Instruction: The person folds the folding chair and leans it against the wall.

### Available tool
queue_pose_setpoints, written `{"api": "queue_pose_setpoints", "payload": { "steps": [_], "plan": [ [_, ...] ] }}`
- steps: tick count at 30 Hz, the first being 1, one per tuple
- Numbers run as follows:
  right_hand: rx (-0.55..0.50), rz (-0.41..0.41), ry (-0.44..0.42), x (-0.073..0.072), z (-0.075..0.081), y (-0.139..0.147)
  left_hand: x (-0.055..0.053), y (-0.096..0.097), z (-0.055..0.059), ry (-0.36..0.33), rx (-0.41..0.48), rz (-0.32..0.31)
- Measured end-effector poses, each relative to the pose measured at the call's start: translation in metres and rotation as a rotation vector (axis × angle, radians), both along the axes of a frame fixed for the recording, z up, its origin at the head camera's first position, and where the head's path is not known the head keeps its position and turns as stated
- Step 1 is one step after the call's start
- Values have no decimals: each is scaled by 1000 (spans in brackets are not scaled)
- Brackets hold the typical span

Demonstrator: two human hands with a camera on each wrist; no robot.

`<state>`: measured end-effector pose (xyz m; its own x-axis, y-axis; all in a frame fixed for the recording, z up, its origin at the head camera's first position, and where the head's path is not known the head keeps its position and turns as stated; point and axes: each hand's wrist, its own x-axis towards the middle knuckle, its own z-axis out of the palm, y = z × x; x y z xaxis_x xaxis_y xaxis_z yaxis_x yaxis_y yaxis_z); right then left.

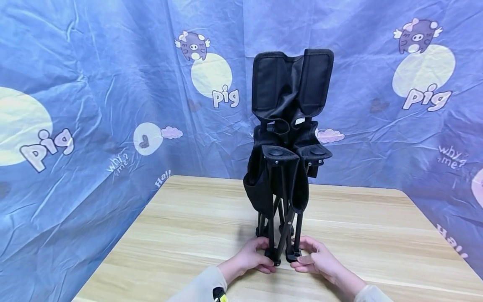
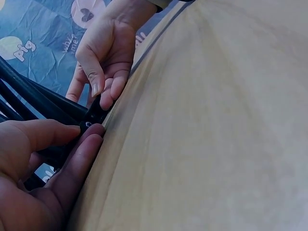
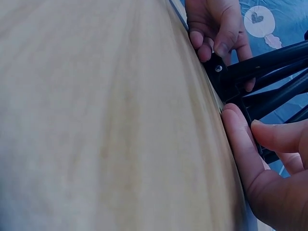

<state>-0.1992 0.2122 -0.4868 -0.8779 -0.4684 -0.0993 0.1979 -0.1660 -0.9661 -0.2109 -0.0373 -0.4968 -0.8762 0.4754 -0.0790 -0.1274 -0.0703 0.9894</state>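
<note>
Hands at the foot of a folded frame. A black folding chair stands upright on the wooden table, rising directly above the two hands. The left hand pinches the left near foot between thumb and fingers, its lower fingers lying along the tabletop. The right hand mirrors it, thumb to the near side and fingers behind, pinching the right near foot. The two grips face each other across a narrow gap, the held feet just beside one another but apart. Beyond the grips stand the far feet, which neither hand touches. Crossed legs climb steeply from between the hands; higher up, the two arm ends lie side by side over slack hanging cloth, and the back panel bends inward at its middle. Behind everything hangs a blue printed backdrop.

As for progress, the frame is judged largely gathered: legs bunched, seat not stretched out. Both grips appear established at the base. The gap between the near feet remains, and a single moment does not settle whether it is being closed or widened.
</note>
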Motion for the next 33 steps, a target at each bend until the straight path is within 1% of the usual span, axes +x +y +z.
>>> {"api": "queue_pose_setpoints", "payload": {
  "steps": [8, 15, 22, 33],
  "plan": [
    [5, -14, -6, -6, -2, 0, -5, 0, 0, 4, 7, -2],
    [11, -22, -3, -10, -2, 1, -9, 1, 1, 6, -4, -1],
    [-6, -26, 1, -13, -2, 0, -13, 2, -1, 8, 1, 11],
    [43, -61, 14, -20, -3, -2, -21, 4, -4, 16, -7, 26]
  ]
}}
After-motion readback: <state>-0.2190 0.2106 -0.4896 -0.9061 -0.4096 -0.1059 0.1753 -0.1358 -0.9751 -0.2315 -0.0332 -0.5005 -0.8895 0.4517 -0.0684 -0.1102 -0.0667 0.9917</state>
